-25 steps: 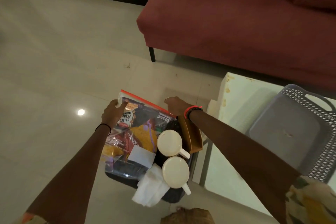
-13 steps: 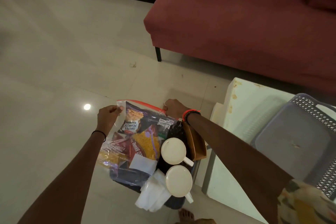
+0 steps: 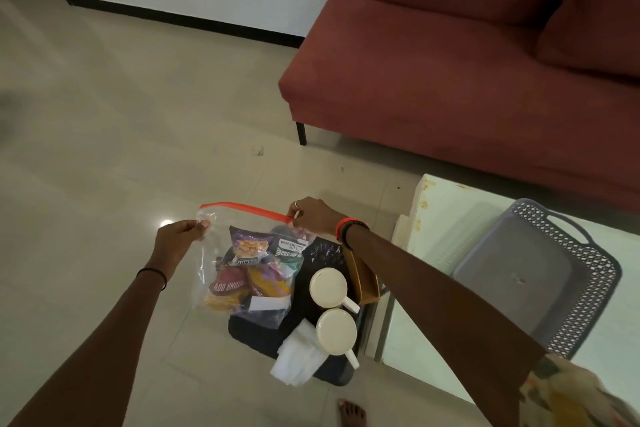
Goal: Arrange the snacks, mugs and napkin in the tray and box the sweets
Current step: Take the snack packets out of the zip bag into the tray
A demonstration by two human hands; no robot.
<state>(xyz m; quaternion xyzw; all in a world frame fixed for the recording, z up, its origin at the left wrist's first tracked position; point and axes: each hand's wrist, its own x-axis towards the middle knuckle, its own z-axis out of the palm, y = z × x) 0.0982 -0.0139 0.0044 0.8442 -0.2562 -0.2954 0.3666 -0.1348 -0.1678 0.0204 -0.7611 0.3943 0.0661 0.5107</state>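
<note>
Zip bag [image 3: 212,255]: likely light, limp, slippery.
Left hand [image 3: 176,241]: pinched its top corner.
Right hand [image 3: 313,217]: pinched the red seal's [image 3: 242,207] end.

Home living room, red sofa [image 3: 467,80], tiled floor [image 3: 121,114], white low table [image 3: 446,215]

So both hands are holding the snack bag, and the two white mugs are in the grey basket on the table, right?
Not quite. The left hand and right hand do hold the snack bag, but the two white mugs sit in the dark tray beside the table, not in the grey basket. The head view shows it.
</note>
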